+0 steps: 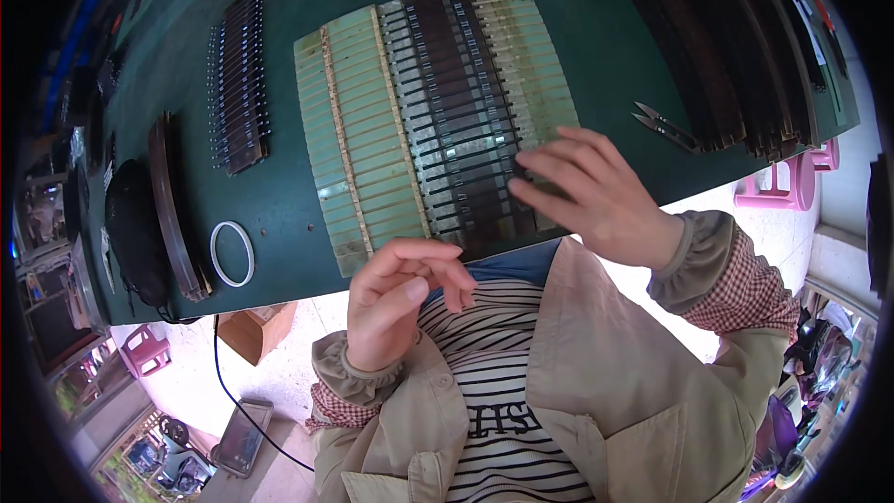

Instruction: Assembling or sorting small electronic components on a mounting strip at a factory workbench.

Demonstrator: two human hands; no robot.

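Both hands at the near edge of the slotted board (363, 144).
Right hand (605, 200), palm down, reaches across the near-right corner, hiding it; whether its grip is clamped on the dark strips (452, 65) laid over the board, I cannot tell. Left hand (384, 303) curls loosely, thumb and index apart. On the tabletop (289, 191): snips (672, 133) right, white ring (216, 254) left.

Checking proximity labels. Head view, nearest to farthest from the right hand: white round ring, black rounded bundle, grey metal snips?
1. Grey metal snips: right of the right hand
2. White round ring: well left
3. Black rounded bundle: farther left
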